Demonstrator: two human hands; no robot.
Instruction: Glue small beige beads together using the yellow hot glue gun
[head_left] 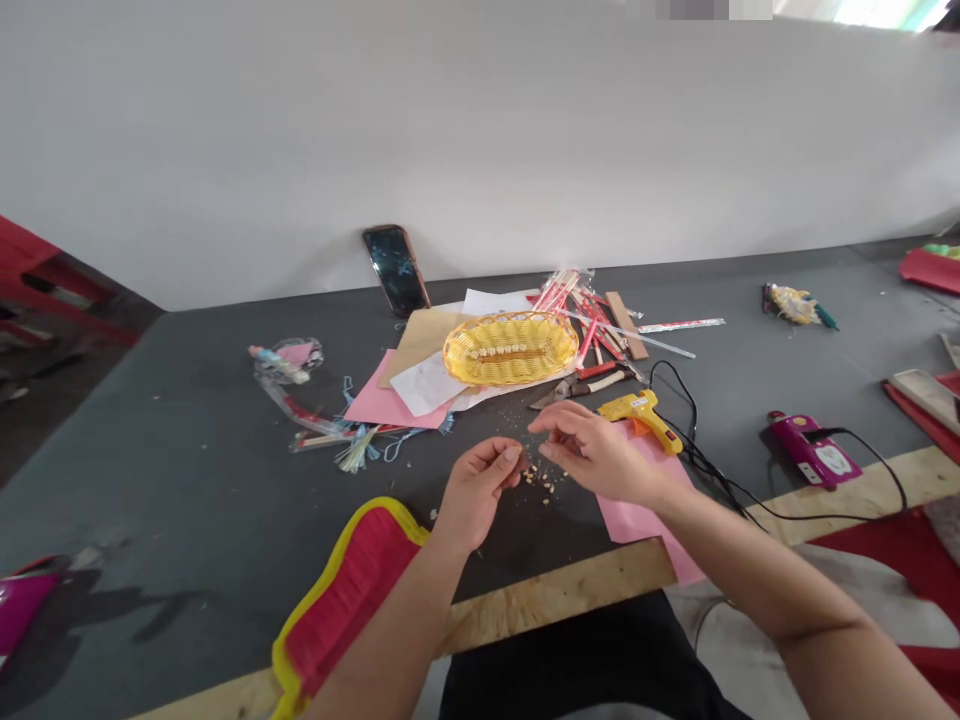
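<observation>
My left hand [481,492] is closed in a pinch, thumb against the fingers, over the dark table. Whatever it grips is too small to name. Close to its right, my right hand [592,455] hovers with fingers curved and parted from the thumb, and nothing shows between them. Small beige pieces [541,482] lie scattered on the table between and below the two hands. Behind them, a yellow oval basket [559,362] holds a short row of pale pieces [499,350]. A yellow hot glue gun [641,408] lies beyond my right wrist.
Pliers [559,392] lie near wrapped red sticks [600,325]. Pink paper [619,512] is under my right forearm. A phone [396,268] leans on the wall. Black cords run to a purple box [814,452]. A red-and-yellow padded piece [352,580] lies beside my left forearm.
</observation>
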